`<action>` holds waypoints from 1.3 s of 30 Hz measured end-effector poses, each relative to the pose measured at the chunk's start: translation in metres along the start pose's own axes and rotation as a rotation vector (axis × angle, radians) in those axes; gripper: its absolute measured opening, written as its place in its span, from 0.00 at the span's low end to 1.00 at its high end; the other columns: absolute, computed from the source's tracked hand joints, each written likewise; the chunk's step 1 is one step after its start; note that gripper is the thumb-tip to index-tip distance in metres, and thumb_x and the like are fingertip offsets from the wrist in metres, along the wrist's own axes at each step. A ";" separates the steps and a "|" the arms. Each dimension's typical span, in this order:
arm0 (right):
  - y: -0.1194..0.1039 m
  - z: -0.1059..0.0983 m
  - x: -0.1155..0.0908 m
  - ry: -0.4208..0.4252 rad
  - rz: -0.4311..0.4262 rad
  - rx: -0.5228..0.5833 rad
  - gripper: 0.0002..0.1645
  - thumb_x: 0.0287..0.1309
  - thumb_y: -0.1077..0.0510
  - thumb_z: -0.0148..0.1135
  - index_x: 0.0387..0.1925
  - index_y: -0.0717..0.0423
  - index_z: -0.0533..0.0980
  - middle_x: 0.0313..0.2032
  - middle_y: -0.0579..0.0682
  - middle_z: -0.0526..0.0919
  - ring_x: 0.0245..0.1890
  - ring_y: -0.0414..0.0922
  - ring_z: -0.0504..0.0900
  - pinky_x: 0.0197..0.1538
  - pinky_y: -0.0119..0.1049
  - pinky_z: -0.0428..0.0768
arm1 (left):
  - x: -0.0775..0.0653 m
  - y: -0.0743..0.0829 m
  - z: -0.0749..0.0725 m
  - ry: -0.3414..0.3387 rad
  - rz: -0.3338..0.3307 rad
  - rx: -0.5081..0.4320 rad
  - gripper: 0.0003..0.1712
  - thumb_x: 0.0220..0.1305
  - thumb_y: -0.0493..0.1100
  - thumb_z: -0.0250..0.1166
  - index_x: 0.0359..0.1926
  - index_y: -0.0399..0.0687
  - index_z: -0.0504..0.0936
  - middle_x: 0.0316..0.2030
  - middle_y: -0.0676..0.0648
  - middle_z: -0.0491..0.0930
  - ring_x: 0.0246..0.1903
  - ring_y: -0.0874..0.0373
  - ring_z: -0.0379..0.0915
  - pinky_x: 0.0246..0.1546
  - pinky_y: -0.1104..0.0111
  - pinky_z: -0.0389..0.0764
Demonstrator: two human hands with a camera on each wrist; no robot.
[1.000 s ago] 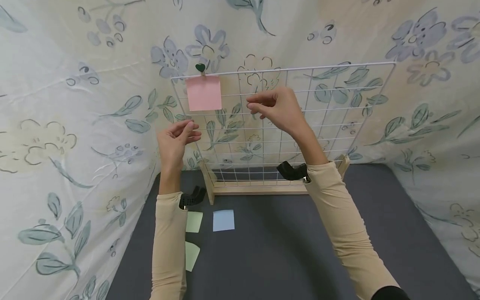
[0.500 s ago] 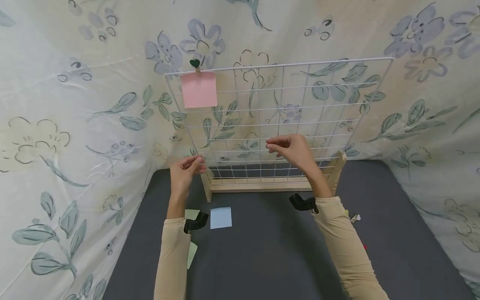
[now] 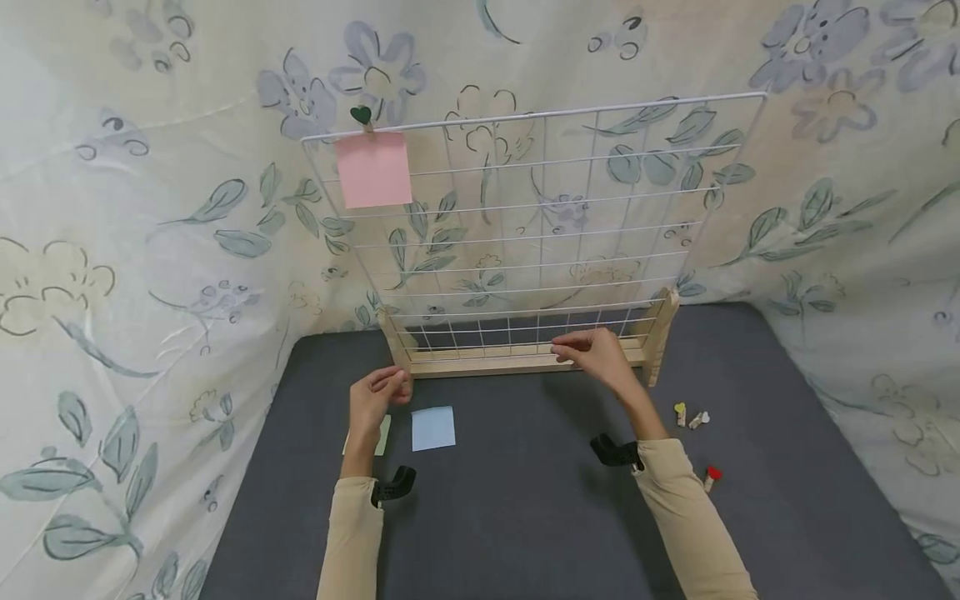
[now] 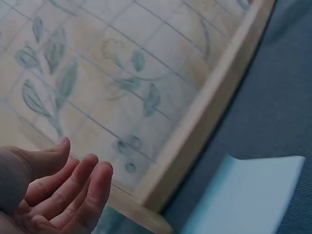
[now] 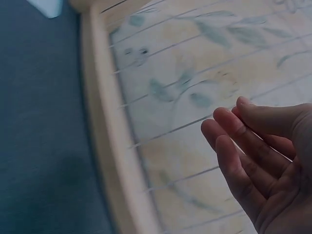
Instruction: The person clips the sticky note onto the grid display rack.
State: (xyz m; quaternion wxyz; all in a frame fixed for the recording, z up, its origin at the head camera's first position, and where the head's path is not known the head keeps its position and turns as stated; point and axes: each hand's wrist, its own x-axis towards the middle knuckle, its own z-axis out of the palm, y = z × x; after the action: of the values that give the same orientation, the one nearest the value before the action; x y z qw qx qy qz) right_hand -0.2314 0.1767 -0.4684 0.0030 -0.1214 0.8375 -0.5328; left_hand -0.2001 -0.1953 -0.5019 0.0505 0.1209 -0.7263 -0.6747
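Observation:
My left hand [image 3: 375,404] hovers near the left foot of the wire grid's stand, its fingers loosely bent with nothing between them in the left wrist view. Beside it lie a blue sticky note [image 3: 432,428] and a green sticky note [image 3: 384,435], partly hidden by the hand and wrist. My right hand [image 3: 592,358], also holding nothing, is in front of the stand's wooden base bar [image 3: 480,363]. A pink sticky note [image 3: 373,170] hangs at the upper left of the white wire grid [image 3: 540,200], held by a mini clothespin with a green heart [image 3: 361,115].
To the right of my right arm lie mini clothespins with a yellow heart [image 3: 680,414], a white heart [image 3: 699,419] and a red top [image 3: 711,478]. They rest on the dark grey cloth [image 3: 517,500]. Floral fabric [image 3: 187,167] hangs behind and at the sides.
Both hands have come down from the grid's upper part toward the table. The clothespins on the right have come into sight. The pink note stays clipped in place.

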 end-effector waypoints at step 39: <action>0.143 -0.111 -0.185 0.345 0.370 -0.283 0.24 0.65 0.51 0.64 0.49 0.70 0.81 0.33 0.61 0.87 0.23 0.34 0.81 0.22 0.29 0.81 | -0.015 -0.073 0.011 0.113 0.063 0.395 0.13 0.53 0.24 0.69 0.42 0.29 0.84 0.35 0.34 0.83 0.16 0.59 0.76 0.08 0.76 0.74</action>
State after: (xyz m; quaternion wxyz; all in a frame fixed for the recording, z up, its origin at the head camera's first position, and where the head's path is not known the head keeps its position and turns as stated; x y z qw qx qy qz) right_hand -0.0955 0.3714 -0.5714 -0.0594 0.1265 0.8994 -0.4141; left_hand -0.1807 -0.1859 -0.5741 0.0874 0.1433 -0.8439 -0.5096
